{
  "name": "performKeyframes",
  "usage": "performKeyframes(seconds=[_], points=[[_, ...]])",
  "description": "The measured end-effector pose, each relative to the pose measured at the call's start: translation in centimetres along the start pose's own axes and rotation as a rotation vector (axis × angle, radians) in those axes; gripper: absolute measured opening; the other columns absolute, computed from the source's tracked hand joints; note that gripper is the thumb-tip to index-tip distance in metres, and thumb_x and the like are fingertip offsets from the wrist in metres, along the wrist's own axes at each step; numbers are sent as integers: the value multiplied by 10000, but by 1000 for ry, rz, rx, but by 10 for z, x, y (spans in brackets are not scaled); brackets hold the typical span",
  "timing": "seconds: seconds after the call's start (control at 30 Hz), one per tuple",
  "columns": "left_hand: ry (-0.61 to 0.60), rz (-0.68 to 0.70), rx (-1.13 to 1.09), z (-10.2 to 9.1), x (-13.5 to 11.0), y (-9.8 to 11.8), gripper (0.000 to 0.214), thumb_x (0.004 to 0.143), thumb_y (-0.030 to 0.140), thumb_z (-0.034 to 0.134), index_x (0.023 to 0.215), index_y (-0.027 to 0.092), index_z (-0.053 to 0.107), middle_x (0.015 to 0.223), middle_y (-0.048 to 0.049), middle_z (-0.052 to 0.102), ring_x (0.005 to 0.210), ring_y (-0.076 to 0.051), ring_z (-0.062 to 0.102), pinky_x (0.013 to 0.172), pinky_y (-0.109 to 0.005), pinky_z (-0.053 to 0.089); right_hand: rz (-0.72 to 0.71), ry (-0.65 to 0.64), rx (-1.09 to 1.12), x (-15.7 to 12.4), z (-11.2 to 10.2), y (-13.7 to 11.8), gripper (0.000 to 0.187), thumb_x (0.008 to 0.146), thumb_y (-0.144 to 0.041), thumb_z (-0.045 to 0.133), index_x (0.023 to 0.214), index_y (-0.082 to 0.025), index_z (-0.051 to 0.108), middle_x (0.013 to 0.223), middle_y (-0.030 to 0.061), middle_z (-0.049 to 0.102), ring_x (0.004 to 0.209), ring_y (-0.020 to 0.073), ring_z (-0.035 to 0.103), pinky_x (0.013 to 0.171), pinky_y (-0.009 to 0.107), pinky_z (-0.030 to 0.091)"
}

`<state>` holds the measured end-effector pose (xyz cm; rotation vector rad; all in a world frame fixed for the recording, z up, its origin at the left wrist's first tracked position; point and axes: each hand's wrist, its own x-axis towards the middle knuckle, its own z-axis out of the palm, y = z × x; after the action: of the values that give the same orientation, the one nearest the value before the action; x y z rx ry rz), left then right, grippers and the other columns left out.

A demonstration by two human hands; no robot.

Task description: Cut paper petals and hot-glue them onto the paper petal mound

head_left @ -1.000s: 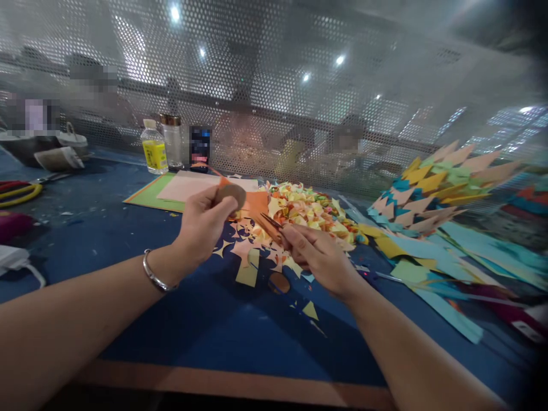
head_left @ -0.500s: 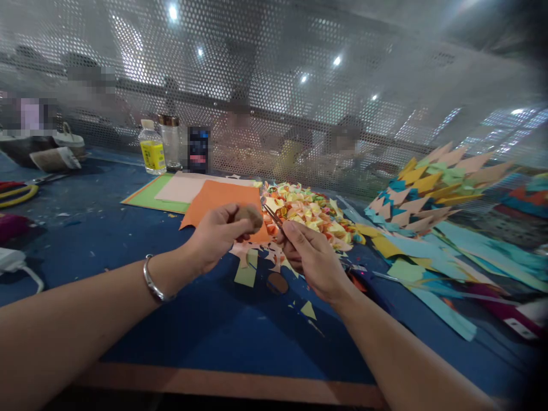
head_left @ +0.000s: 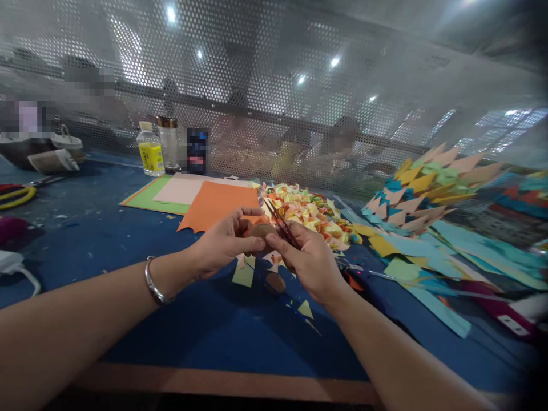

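Note:
Near the middle of the view, my left hand point(head_left: 225, 240) pinches a small round brown disc point(head_left: 260, 230) between thumb and fingers. My right hand point(head_left: 311, 260) grips dark tweezers point(head_left: 280, 220), their tips pointing up and away from me. The right thumb reaches the disc's right edge, and the tweezers' arms stand slightly apart with nothing visible between them. A second brown disc point(head_left: 275, 283) lies on the table below the hands. Beyond them is a heap of small folded paper pieces point(head_left: 303, 208), and an orange sheet point(head_left: 214, 205) lies to its left.
Paper scraps point(head_left: 244, 271) are scattered on the blue table point(head_left: 171, 342). A yellow-labelled bottle point(head_left: 151, 151) and a glass jar point(head_left: 170, 148) stand at the back. A spiky paper piece point(head_left: 415, 194), paper strips point(head_left: 445, 308) and a magenta power strip point(head_left: 492, 305) occupy the right.
My hands have come together; my right hand has moved beside the disc and its thumb now meets it. The disc has shifted slightly right and down, and the tweezers stand more steeply.

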<state>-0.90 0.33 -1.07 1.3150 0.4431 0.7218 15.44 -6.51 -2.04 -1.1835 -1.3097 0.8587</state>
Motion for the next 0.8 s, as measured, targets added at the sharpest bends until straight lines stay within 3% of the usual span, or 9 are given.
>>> performKeyframes(seconds=[0.13, 0.2, 0.43, 0.6, 0.8], points=[[19, -89, -109, 1, 1, 0, 199, 729, 223, 768, 881, 140, 670, 849, -26, 678, 737, -111, 616, 626, -236, 406, -26, 9, 35, 0, 1, 0, 292, 783, -445, 719, 840, -193, 583, 702, -37, 528, 503, 62, 384, 450, 231, 304], [5, -80, -100, 0, 1, 1, 152, 748, 238, 762, 857, 150, 702, 841, -26, 691, 763, -119, 623, 642, -238, 406, -25, 7, 20, -1, 0, 1, 291, 801, -452, 700, 872, -198, 578, 703, -40, 529, 492, 58, 374, 437, 227, 294], [-29, 22, -21, -2, 2, 3, 149, 816, 263, 706, 935, 172, 711, 889, -17, 701, 789, -106, 614, 712, -229, 432, -11, 54, -18, -2, -4, -1, 336, 790, -450, 713, 973, -213, 559, 677, -46, 545, 511, 77, 442, 457, 225, 351], [-37, 53, 26, -3, 4, -1, 161, 810, 259, 712, 918, 141, 695, 859, -32, 695, 762, -109, 612, 699, -229, 442, -47, 6, -31, -1, -3, 1, 285, 803, -440, 700, 915, -193, 611, 794, 18, 627, 698, 139, 571, 623, 268, 472], [9, 46, -25, 0, 2, -2, 168, 766, 245, 755, 885, 142, 696, 829, -22, 684, 731, -102, 612, 684, -232, 454, -102, 14, -59, -1, -2, 3, 219, 847, -415, 662, 884, -202, 627, 824, 28, 642, 774, 159, 598, 711, 292, 488]])
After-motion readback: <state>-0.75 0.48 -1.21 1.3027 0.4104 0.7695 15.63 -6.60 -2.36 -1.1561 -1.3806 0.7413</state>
